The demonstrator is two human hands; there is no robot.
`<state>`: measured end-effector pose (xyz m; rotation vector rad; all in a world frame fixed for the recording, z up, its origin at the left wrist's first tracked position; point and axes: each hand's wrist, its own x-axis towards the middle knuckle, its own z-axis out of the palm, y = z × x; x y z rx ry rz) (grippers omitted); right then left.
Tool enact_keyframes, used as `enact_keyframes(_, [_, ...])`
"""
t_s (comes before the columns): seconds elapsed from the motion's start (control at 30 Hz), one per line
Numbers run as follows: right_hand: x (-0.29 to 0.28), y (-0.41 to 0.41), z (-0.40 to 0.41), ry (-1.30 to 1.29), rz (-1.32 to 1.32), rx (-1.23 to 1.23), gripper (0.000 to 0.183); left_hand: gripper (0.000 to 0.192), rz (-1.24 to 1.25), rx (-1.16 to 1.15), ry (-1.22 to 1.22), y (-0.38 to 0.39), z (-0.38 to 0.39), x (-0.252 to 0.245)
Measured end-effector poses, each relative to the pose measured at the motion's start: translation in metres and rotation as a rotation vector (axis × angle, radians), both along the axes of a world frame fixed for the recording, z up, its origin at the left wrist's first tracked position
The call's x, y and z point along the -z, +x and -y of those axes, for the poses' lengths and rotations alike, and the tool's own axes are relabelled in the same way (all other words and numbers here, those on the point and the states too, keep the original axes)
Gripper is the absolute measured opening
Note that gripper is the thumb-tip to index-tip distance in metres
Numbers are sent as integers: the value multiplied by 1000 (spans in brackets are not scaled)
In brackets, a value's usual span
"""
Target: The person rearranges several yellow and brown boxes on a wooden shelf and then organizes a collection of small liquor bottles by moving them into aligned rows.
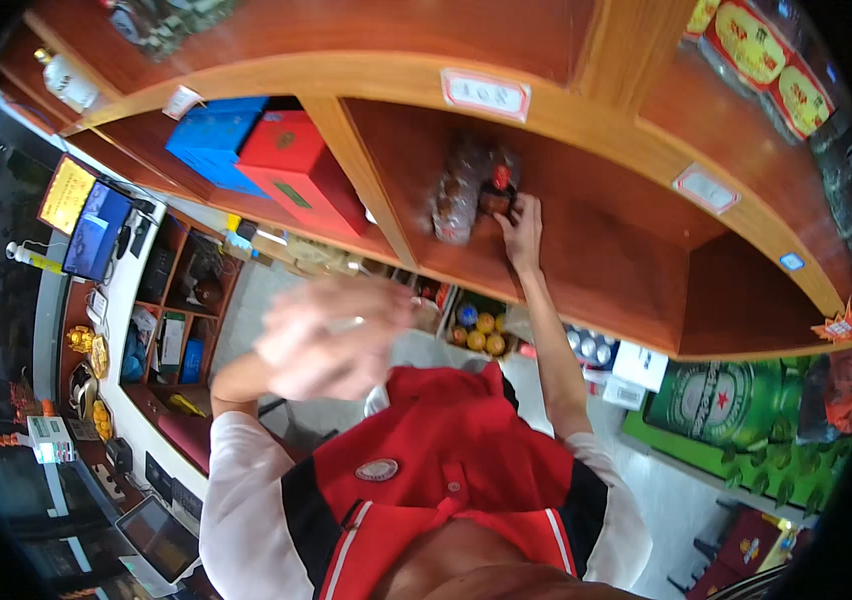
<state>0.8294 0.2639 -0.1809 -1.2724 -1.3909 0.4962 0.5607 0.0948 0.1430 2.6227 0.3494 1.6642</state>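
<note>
My right hand [525, 229] reaches into a wooden shelf compartment [591, 255], with thumb and fingers gripping the side of a small dark bottle with a red cap [499, 191]. Right beside that bottle stand several clear plastic-wrapped bottles [457, 199]. Motion blurs my left hand [336, 337], raised in front of the shelf and left of my chest. No object shows in it, but its fingers are too blurred to tell how they are held.
A red box [302, 172] and a blue box [219, 142] fill the neighbouring compartment, behind a wooden divider [362, 176]. Below the shelf are open cartons with round-topped cans [482, 330] and a green beer display [726, 401]. A counter with a monitor [98, 229] runs along the left.
</note>
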Motion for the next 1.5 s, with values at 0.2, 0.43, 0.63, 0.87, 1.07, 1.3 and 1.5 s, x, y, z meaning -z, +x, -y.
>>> enact_keyframes(0.2, [5, 2, 8, 23, 83, 48, 63, 28, 254, -294, -282, -9, -95, -153])
enact_keyframes(0.43, [-49, -30, 57, 87, 105, 184, 55, 101, 76, -956, -198, 21, -317, -195])
enact_keyframes(0.63, [-132, -55, 134, 68, 50, -114, 22, 96, -48, -972, -407, 63, -334, -186])
enact_keyframes(0.87, [-306, -91, 189, 687, 159, -239, 24, 78, 106, -542, -463, 0, -268, -204])
enact_keyframes(1.07, [-402, -145, 152, 1088, 292, 195, 53, 62, 354, 133, -419, -72, -120, -185])
enact_keyframes(1.3, [-373, -242, 160, 1279, 362, -4, 53, 100, 475, 882, -683, -161, -53, -68])
enact_keyframes(1.5, [-313, -259, 170, 1084, 344, -59, 48, 104, 598, 791, -835, -178, -37, -7])
